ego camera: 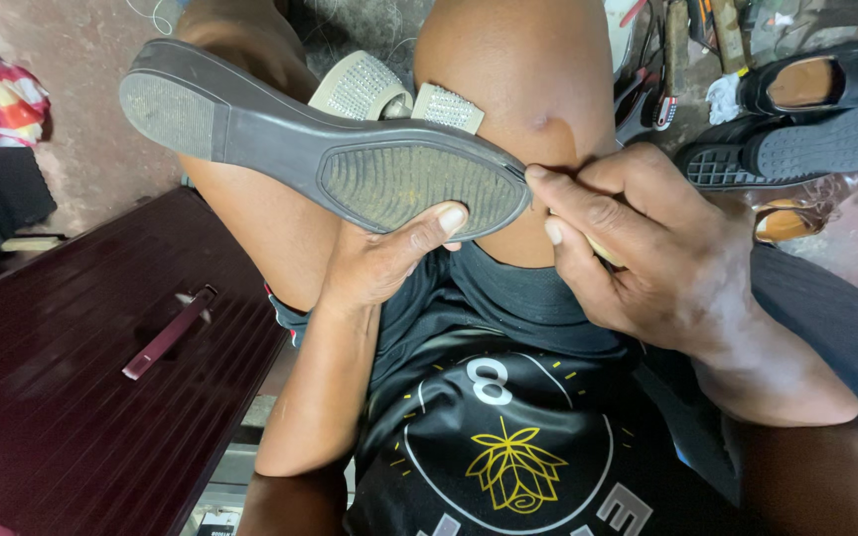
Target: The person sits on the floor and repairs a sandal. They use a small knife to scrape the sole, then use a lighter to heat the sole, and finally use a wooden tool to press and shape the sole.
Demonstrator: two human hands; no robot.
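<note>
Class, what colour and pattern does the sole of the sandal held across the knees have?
The sandal's sole is dark grey with fine ribbed tread, clearest in the head view.

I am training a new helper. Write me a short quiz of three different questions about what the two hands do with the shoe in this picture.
1. True or false: the grey sandal lies with its sole turned up toward the camera.
2. Which hand supports the sandal from below, thumb on the sole?
A. left hand
B. right hand
C. neither
3. Fill in: the right hand pinches at the sandal's ____ end, by the knee.

Key
1. True
2. A
3. toe
</note>
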